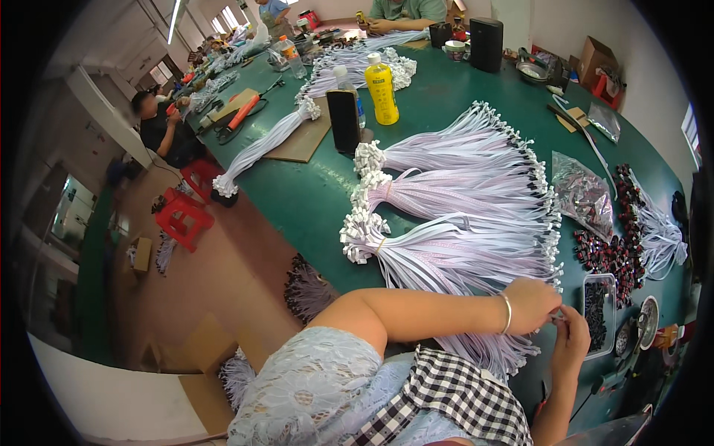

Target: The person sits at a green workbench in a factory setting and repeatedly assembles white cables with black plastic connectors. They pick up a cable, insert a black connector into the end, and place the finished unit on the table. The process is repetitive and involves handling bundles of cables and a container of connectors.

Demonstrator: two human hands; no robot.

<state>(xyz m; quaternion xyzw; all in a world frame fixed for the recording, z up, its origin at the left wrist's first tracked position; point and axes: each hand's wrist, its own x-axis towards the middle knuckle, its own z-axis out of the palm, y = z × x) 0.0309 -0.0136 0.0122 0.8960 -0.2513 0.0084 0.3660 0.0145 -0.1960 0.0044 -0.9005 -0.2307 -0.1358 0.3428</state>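
Observation:
My left hand [532, 303] and my right hand [571, 338] meet at the fingertips over the right ends of the cables. Both are closed in a pinch around something small and pale, mostly hidden by the fingers. Under my left forearm and beyond it lie bundles of flat white and pinkish ribbon cables [454, 189], fanned out to the right. White connectors [364, 227] cluster at their left ends, and small end pieces line the right side. Just right of my hands sits a clear plastic box [614, 316] holding small black parts [595, 308].
Red and black parts [606, 253] are heaped beyond the box, beside a plastic bag [584, 189] and more cables [662, 238]. A phone [343, 120] stands upright near a yellow bottle [381, 93]. Round dishes [649, 320] stand at right. Red stools [182, 215] and other people are left and far.

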